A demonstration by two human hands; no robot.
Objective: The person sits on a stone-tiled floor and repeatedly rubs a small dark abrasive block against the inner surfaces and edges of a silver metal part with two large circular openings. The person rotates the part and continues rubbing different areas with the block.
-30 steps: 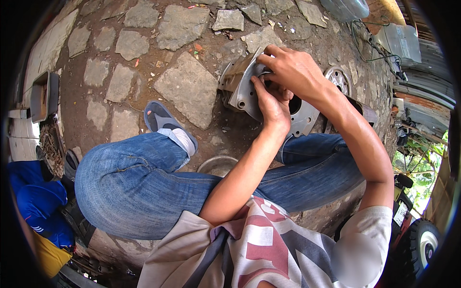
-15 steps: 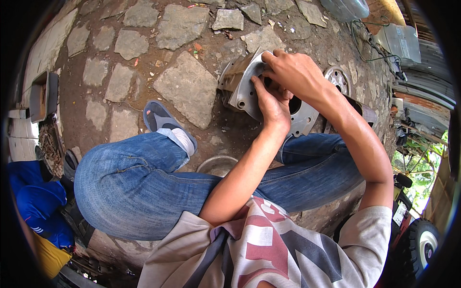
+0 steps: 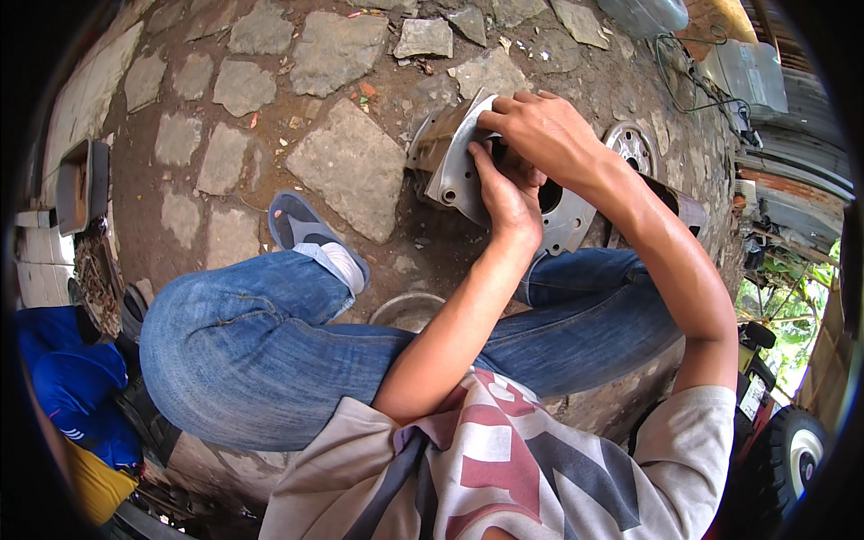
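A grey cast-metal housing [image 3: 447, 171] with a flanged plate stands on the paved ground in front of my crossed legs. My left hand [image 3: 509, 205] grips it from below, thumb up against the plate's face and other fingers partly hidden at the central opening. Over the top, my right hand [image 3: 545, 131] bends its fingers onto the plate's edge and into that same opening; whatever lies beneath them is hidden. Right of both hands, a flat metal plate with holes [image 3: 562, 232] and a round perforated disc [image 3: 630, 139] lie beside a further metal part [image 3: 684, 216].
A metal bowl [image 3: 405, 300] sits under my left forearm. Stone paving [image 3: 342, 162] surrounds me. At left are a grey tray [image 3: 99, 175] and blue fabric [image 3: 76, 378]; at right, plastic containers [image 3: 747, 67], a green wire, corrugated sheets and a black-tyred wheel [image 3: 783, 463].
The fingers of my right hand have shifted slightly on the plate's edge. My left hand and the housing stay almost where they were.
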